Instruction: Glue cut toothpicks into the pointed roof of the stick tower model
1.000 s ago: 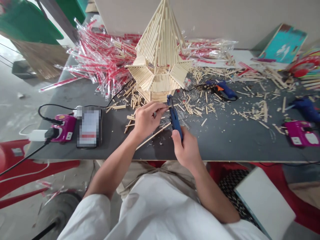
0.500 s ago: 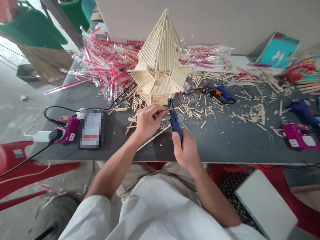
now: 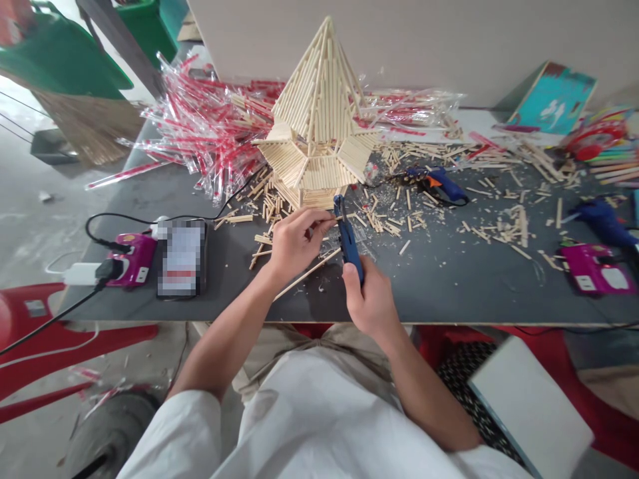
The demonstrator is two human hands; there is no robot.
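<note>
My left hand is closed in a pinch on a thin wooden stick, whose end meets the jaws of a blue-handled cutter. The cutter stands nearly upright in my right hand, the fingers wrapped round its handles and the thumb along the near side. Just beyond both hands rises a star-shaped model of pale sticks, with a tall pointed top. A longer loose stick lies slantwise on the table below my left hand.
Plastic-wrapped sticks are heaped at the back left. Cut pieces litter the dark table. A blue glue gun lies to the right, another farther over. A phone and purple power adapter are at left.
The view has shifted very slightly. Both hands, the stick and the cutter keep practically the same pose.
</note>
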